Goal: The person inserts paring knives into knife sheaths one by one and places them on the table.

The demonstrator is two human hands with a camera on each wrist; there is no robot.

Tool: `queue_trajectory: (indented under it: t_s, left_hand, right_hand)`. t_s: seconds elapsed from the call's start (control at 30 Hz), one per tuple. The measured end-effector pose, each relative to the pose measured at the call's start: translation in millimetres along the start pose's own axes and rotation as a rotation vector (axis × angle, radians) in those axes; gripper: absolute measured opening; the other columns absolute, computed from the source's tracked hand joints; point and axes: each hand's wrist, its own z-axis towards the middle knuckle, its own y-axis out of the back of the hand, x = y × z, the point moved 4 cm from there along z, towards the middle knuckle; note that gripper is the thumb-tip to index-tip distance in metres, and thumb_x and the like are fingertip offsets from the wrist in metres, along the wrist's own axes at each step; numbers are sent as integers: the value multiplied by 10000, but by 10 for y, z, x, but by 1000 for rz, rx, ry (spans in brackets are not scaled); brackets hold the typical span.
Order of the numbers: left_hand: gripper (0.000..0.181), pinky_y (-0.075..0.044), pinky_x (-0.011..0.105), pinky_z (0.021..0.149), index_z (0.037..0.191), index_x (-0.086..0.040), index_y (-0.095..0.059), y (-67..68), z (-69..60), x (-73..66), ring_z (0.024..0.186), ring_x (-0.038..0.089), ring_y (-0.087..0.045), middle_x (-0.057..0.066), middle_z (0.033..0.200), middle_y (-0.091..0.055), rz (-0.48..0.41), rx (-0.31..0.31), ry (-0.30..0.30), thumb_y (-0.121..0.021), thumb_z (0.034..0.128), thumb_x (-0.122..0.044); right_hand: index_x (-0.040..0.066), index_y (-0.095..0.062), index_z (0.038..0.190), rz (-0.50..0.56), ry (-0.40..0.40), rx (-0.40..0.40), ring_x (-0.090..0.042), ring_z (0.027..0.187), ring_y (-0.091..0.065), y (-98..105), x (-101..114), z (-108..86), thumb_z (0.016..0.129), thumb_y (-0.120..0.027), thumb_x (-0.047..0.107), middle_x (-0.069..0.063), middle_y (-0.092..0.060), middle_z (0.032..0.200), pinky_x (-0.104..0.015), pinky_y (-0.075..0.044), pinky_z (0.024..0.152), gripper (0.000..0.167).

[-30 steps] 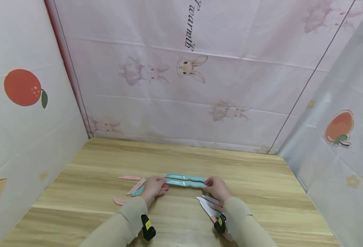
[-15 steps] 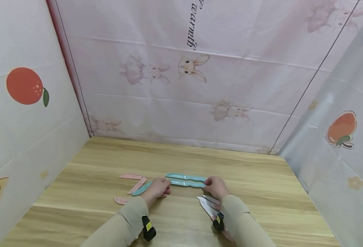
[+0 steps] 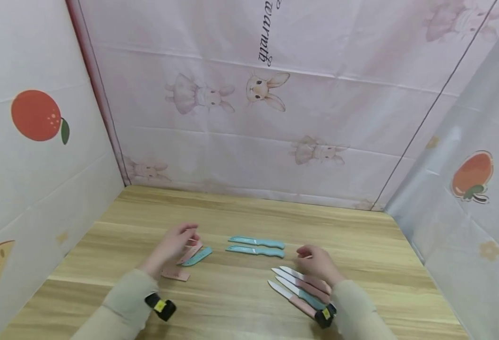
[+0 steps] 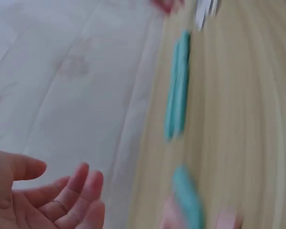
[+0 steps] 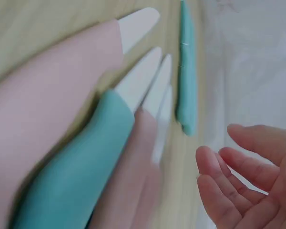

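My left hand (image 3: 172, 248) hovers at the pile of blade sheaths on the left, fingers loosely bent and holding nothing. Near it lie a pink sheath (image 3: 191, 252), a teal sheath (image 3: 198, 256) and another pink sheath (image 3: 175, 274), partly hidden by the hand. Two teal knives in their sheaths, the farther one (image 3: 256, 242) and the nearer one (image 3: 255, 251), lie side by side mid-table. My right hand (image 5: 250, 179), empty and relaxed, is just right of their handles. Below it lie bare-bladed knives: a teal-handled knife (image 5: 76, 167) and several pink-handled knives (image 5: 52, 81).
The wooden table (image 3: 232, 302) meets a pink rabbit-print cloth (image 3: 215, 156) at its back edge. White fruit-print cloths stand at the left (image 3: 32, 189) and right (image 3: 457, 226). The bare blades point left toward the middle.
Both hands have let go of the sheathed teal knives. The left hand has moved left to the sheaths; the right hand has drawn slightly right, uncovering more of the bare knives.
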Motion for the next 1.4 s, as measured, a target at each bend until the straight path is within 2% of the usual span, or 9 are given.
queue_trajectory:
  t_s: [0.1,0.2,0.37,0.57,0.63,0.87,1.0,1.2,1.4]
  left_hand:
    - [322,-515,447,795,1209,87,-518,240,-114,44,901,301,-604,184,987,-619,241,-35,-72,-454,970,-120]
    - [242,-522,389,701,1104,41,-601,305,-181,155,818,211,-591,94,919,-630,493,-36,-100,-543,929,-117]
    - [216,-533,406,696,1049,-25,-656,108,-172,293,811,210,-613,71,958,-657,795,3,-155,-609,879,-150]
    - [68,-500,343,607,839,-68,-625,-165,-37,285,704,169,-529,24,811,-585,1002,3,-260,-640,821,-132]
    - [104,-482,324,555,797,-76,-597,-199,12,298,657,156,-496,18,756,-551,1040,-16,-276,-666,820,-151]
    - [253,-539,367,612,930,-27,-642,-202,53,364,764,232,-588,81,866,-610,1108,-35,-273,-734,805,-226]
    - [197,-515,327,510,889,-29,-622,-222,41,352,665,191,-579,57,797,-607,1102,-34,-282,-708,824,-195]
    - [114,-416,254,389,729,-55,-566,-274,30,356,506,116,-429,-6,630,-502,1115,-31,-294,-612,826,-96]
    - [90,-466,314,419,829,-29,-606,-252,17,374,539,131,-465,39,716,-577,1124,-60,-265,-616,827,-119]
  right_hand:
    - [-25,-603,1129,54,12,7,-218,915,-606,94,-52,-152,880,-630,94,-53,-633,972,-422,-515,814,277]
    - [-43,-591,1141,75,46,30,-215,895,-614,138,-89,-273,885,-627,93,-70,-635,991,-423,-518,807,292]
    - [-59,-597,1120,73,94,93,-218,871,-628,132,-147,-415,885,-641,142,-115,-645,1020,-390,-542,760,312]
    - [24,-654,941,-14,161,83,-162,791,-618,68,-167,-518,867,-664,143,-65,-662,943,-272,-537,653,141]
    - [48,-656,897,-75,193,65,-137,752,-604,50,-159,-547,856,-675,140,-40,-664,902,-243,-518,624,102]
    - [137,-632,767,-310,273,-2,-62,615,-482,-56,-88,-640,802,-729,166,94,-567,689,-236,-440,552,108]
    - [142,-626,751,-371,246,-21,-85,613,-458,-102,-81,-685,749,-746,123,95,-538,675,-277,-441,561,122]
    - [129,-635,760,-433,231,-43,-114,641,-514,-142,-114,-707,714,-758,118,66,-580,708,-334,-478,579,132]
    - [133,-616,752,-460,263,-59,-108,611,-505,-179,-145,-735,719,-770,153,71,-569,678,-303,-444,522,159]
